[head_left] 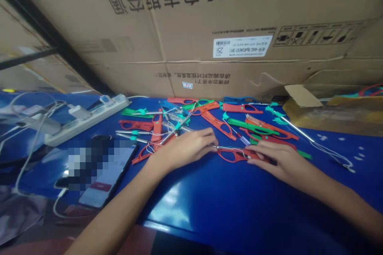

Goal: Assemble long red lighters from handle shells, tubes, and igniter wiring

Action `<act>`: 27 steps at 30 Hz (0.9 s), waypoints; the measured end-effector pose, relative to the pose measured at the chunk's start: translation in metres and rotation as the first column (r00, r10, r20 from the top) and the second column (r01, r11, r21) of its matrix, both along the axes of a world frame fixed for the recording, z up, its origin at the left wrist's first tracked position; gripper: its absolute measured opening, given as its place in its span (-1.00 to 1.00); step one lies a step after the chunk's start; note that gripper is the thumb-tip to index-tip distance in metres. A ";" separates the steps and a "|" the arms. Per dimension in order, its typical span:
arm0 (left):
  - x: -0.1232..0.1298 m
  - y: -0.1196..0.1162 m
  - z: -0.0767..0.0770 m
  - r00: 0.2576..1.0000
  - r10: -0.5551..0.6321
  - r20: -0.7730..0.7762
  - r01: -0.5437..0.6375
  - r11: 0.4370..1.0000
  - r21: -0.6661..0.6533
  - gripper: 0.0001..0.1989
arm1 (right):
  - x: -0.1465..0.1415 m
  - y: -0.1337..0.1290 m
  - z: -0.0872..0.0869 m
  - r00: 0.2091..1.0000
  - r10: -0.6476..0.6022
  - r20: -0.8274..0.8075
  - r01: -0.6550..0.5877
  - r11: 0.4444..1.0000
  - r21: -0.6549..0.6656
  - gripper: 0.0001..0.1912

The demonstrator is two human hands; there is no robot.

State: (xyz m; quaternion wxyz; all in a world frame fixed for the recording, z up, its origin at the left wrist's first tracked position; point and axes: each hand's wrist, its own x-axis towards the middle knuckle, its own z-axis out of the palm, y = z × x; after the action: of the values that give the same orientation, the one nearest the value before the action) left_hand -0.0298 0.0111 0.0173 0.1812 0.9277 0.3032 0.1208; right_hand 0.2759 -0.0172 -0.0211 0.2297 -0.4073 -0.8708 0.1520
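Observation:
Low over the blue table (191,203), my left hand (199,143) is closed on the thin metal rod (223,148) at the left end of a red lighter casing (231,155). My right hand (266,157) pinches the casing's right end between thumb and fingers. The casing has a looped trigger guard, and a white wire lies along it. Just behind both hands lie loose casings, among them a red one (218,124) and a green one (253,126), with metal rods bearing teal clips (178,125).
A white power strip (89,119) with plugs and cables runs along the left. A phone (109,175) lies near my left forearm. A large cardboard box (191,40) stands across the back. An open carton (335,113) sits at the right, and a rod with wires (299,129) lies before it.

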 end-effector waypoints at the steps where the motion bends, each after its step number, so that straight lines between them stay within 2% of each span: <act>1: 0.001 0.000 -0.001 1.000 0.001 0.011 -0.001 1.000 0.003 -0.76 | -0.001 0.000 0.000 1.000 0.000 0.001 0.000 1.000 0.005 -0.68; 9: -0.001 0.003 -0.012 0.999 0.035 0.027 -0.036 0.999 0.032 -0.76 | -0.001 0.001 -0.004 1.000 0.015 -0.001 -0.015 0.999 0.033 -0.68; 15: -0.001 0.003 -0.014 0.999 0.046 -0.019 -0.044 0.997 0.068 -0.77 | -0.002 0.000 -0.001 1.000 0.002 0.013 -0.002 1.000 0.006 -0.65; 27: -0.002 0.004 -0.009 0.997 0.057 -0.043 -0.052 0.994 0.095 -0.77 | -0.004 -0.003 -0.002 0.996 -0.084 0.028 0.083 0.996 0.031 -0.77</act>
State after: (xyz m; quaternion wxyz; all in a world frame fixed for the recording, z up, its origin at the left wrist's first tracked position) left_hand -0.0323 0.0152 0.0079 0.1269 0.9291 0.3264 0.1187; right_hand 0.2722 -0.0203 -0.0235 0.2292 -0.4420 -0.8584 0.1236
